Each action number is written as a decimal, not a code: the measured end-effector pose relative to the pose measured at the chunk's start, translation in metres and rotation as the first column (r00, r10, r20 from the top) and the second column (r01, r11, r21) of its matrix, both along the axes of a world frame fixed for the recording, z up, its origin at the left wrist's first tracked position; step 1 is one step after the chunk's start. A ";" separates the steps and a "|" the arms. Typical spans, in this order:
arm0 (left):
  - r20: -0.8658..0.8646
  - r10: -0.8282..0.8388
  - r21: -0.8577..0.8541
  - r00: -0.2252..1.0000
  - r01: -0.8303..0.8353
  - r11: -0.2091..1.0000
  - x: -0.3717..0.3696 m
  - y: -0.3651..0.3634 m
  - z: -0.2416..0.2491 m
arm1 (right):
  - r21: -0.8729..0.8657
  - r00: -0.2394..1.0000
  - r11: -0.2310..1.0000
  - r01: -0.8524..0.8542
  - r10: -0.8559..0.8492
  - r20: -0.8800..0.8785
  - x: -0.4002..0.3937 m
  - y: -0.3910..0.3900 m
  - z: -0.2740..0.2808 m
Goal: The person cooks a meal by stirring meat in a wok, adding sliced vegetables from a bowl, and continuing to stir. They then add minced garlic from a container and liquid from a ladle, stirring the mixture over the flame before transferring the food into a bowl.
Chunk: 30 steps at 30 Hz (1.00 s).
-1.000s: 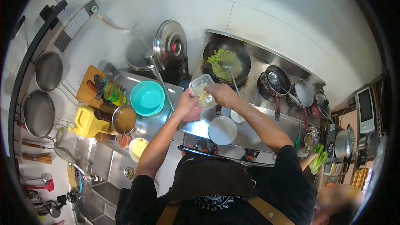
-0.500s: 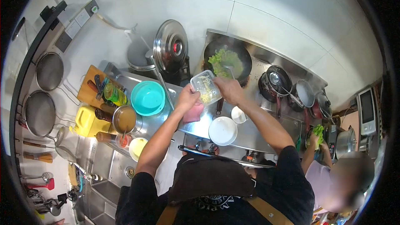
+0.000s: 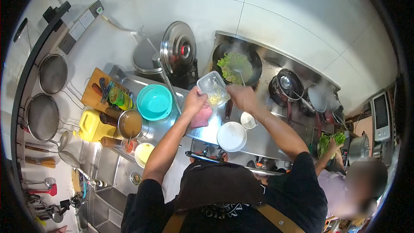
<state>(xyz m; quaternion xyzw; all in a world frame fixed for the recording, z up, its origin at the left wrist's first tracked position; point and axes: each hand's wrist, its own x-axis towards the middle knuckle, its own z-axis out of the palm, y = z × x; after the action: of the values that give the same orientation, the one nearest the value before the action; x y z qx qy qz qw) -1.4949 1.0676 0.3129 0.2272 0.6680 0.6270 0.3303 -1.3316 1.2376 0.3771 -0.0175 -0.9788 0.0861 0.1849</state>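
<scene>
My left hand (image 3: pixel 195 100) is closed on the left edge of a clear plastic container (image 3: pixel 210 82), with pale chopped bits like minced garlic (image 3: pixel 214 98) gathered at its lower right. Just beyond the container's right side, my right hand (image 3: pixel 241 98) is wrapped round the handle of a metal spatula (image 3: pixel 240 76). The spatula's head lies among leafy greens (image 3: pixel 233 65) in a dark, steaming wok (image 3: pixel 256 59). A pink cloth (image 3: pixel 201 118) is on the counter below my left hand.
A white bowl (image 3: pixel 231 136) and a white cup (image 3: pixel 247 120) stand near my right forearm. Left are a turquoise basin (image 3: pixel 154 102) and a pot of brown liquid (image 3: pixel 130 124). More pans (image 3: pixel 286 87) sit right; a co-worker (image 3: pixel 334 185) holds greens (image 3: pixel 332 141).
My right hand has moved right and slightly down, away from the container's edge, with the spatula shifting too. The container is turned slightly. At right, the co-worker's greens have spread apart.
</scene>
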 end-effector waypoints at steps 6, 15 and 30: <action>0.025 0.005 0.020 1.000 -0.006 1.000 0.002 0.007 0.014 | 0.049 0.991 0.999 -0.011 0.004 0.130 0.007 -0.004 0.009; -0.072 0.052 0.034 0.996 -0.049 0.998 -0.003 0.018 0.009 | 0.000 0.992 0.998 -0.061 0.060 0.111 0.010 0.013 -0.011; 0.066 -0.036 -0.073 0.997 0.041 0.996 -0.006 0.102 0.000 | -0.880 0.886 0.207 0.428 -0.289 0.363 0.001 0.084 -0.050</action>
<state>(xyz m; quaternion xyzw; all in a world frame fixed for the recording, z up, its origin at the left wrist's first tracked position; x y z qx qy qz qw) -1.5011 1.1691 0.3124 0.2074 0.6754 0.6021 0.3720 -1.3301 1.3216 0.3276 -0.3535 -0.7147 0.5960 0.0947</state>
